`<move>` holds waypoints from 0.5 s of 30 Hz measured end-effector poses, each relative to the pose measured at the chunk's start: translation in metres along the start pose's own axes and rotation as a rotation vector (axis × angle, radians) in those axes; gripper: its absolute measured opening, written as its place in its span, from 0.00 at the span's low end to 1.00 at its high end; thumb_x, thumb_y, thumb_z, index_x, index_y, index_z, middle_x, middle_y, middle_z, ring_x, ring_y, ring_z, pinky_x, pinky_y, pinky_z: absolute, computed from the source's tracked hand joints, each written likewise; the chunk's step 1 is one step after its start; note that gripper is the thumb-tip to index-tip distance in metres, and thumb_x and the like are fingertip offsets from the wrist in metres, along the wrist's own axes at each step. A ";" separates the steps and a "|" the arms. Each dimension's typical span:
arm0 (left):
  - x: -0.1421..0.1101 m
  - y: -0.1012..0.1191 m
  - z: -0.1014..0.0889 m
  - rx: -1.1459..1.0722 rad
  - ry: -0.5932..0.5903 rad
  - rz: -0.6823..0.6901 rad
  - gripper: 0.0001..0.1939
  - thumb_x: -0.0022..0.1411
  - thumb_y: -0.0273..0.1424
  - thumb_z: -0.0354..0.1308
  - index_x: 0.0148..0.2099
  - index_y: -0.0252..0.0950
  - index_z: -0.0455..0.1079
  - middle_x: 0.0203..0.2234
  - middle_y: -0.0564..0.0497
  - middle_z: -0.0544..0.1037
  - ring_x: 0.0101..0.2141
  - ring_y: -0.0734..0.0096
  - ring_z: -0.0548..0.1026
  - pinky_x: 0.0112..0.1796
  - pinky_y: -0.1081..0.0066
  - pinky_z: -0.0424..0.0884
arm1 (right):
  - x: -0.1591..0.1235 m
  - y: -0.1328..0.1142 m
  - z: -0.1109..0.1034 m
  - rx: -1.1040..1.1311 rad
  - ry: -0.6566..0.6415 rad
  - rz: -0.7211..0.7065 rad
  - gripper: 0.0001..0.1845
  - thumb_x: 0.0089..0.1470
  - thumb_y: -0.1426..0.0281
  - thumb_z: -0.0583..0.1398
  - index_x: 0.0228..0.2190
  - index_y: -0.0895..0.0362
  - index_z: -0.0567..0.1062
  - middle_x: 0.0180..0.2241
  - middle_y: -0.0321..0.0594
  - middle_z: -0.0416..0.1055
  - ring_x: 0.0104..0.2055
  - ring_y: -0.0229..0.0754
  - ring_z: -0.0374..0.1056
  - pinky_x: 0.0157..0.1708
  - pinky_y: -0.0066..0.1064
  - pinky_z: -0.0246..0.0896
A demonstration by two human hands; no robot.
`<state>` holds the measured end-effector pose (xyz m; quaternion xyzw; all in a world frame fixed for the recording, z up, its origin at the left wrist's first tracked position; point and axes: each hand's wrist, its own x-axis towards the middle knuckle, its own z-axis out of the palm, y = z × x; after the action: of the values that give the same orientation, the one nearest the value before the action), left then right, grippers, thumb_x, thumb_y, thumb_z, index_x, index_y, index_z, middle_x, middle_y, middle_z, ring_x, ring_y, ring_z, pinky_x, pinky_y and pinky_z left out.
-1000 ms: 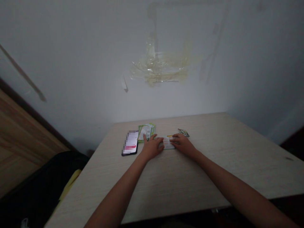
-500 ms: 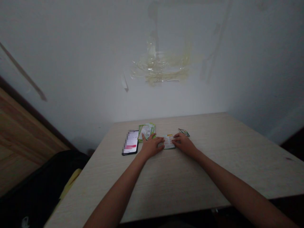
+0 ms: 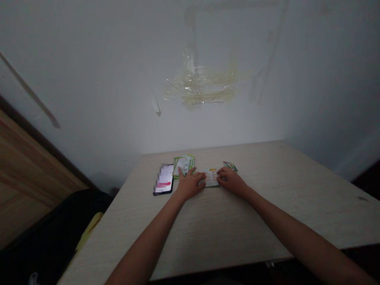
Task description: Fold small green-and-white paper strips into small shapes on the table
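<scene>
A small flat printed packet [image 3: 211, 178], whitish with a yellow strip along its top and a dark green lower edge, lies on the table between my hands. My left hand [image 3: 190, 184] rests with fingers spread, some of them touching the packet's left edge. Its other fingertips reach the near edge of a small pile of green and white packets [image 3: 184, 163]. My right hand [image 3: 230, 179] has its fingers bent together at the packet's right edge, gripping it there. Just beyond that hand lies a small green and white folded piece [image 3: 230, 165].
A phone [image 3: 165, 180] with a lit screen lies left of the pile. The pale wooden table [image 3: 267, 166] meets a wall [image 3: 118, 79] with old tape [image 3: 204, 89] on it. Dark fabric [image 3: 59, 221] and something yellow [image 3: 90, 229] sit beyond the table's left edge.
My right fingers have drawn back slightly from the packet's face to its right edge, uncovering more print. My left hand stays in place.
</scene>
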<state>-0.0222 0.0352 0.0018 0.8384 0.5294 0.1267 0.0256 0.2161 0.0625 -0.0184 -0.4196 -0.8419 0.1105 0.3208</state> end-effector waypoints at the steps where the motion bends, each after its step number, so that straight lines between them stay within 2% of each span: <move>1: 0.000 0.000 0.000 0.007 0.002 0.002 0.19 0.65 0.45 0.49 0.57 0.55 0.66 0.57 0.57 0.71 0.65 0.51 0.53 0.53 0.27 0.18 | 0.000 0.000 0.000 0.015 0.004 -0.012 0.06 0.54 0.72 0.61 0.29 0.57 0.79 0.39 0.44 0.74 0.44 0.44 0.69 0.49 0.40 0.65; 8: 0.001 0.001 0.001 0.026 0.019 0.013 0.18 0.66 0.44 0.48 0.56 0.54 0.67 0.57 0.56 0.72 0.64 0.51 0.55 0.53 0.26 0.19 | -0.001 0.001 -0.002 0.045 0.012 -0.073 0.08 0.54 0.72 0.60 0.25 0.56 0.78 0.42 0.43 0.73 0.47 0.43 0.67 0.51 0.43 0.62; 12: 0.004 0.007 0.001 0.023 0.065 0.008 0.15 0.67 0.43 0.47 0.51 0.52 0.70 0.52 0.56 0.76 0.63 0.53 0.57 0.52 0.25 0.19 | -0.001 0.005 -0.002 0.018 -0.009 -0.059 0.08 0.56 0.70 0.60 0.27 0.55 0.79 0.44 0.43 0.74 0.49 0.44 0.67 0.52 0.44 0.61; 15: 0.006 0.013 0.002 0.043 0.107 -0.001 0.15 0.65 0.47 0.50 0.46 0.49 0.71 0.48 0.54 0.78 0.60 0.53 0.60 0.52 0.25 0.19 | 0.000 0.007 -0.003 -0.004 -0.008 -0.043 0.08 0.55 0.69 0.60 0.28 0.55 0.79 0.44 0.43 0.73 0.48 0.45 0.67 0.52 0.45 0.60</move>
<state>-0.0082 0.0349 0.0035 0.8306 0.5331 0.1600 -0.0206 0.2228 0.0661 -0.0191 -0.4018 -0.8521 0.1033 0.3190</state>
